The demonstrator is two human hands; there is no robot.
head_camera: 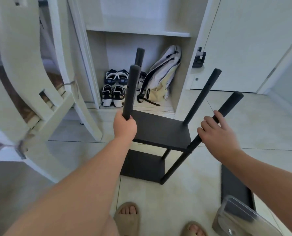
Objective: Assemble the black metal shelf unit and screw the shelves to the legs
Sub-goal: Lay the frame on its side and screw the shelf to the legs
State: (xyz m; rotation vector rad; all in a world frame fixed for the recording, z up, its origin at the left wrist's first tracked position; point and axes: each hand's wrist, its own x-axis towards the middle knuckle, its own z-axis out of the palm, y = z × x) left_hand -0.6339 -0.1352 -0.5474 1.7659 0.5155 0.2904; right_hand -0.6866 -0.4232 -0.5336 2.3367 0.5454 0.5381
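Observation:
The black metal shelf unit stands on the tiled floor in front of me, with an upper shelf (160,130) and a lower shelf (141,165) between black tube legs. My left hand (124,127) grips the near left leg (131,89) just above the upper shelf. My right hand (217,129) holds the near right leg (229,103), fingers wrapped over the tube. The far left leg (139,56) and far right leg (204,94) stick up freely. A loose black shelf panel (233,186) lies on the floor at the right.
An open white cupboard (138,33) holds shoes (113,88) and a pale backpack (162,77) straight ahead. A white chair frame (39,82) leans at the left. A clear plastic box (235,217) sits near my right foot. My sandalled feet (126,217) stand close behind the unit.

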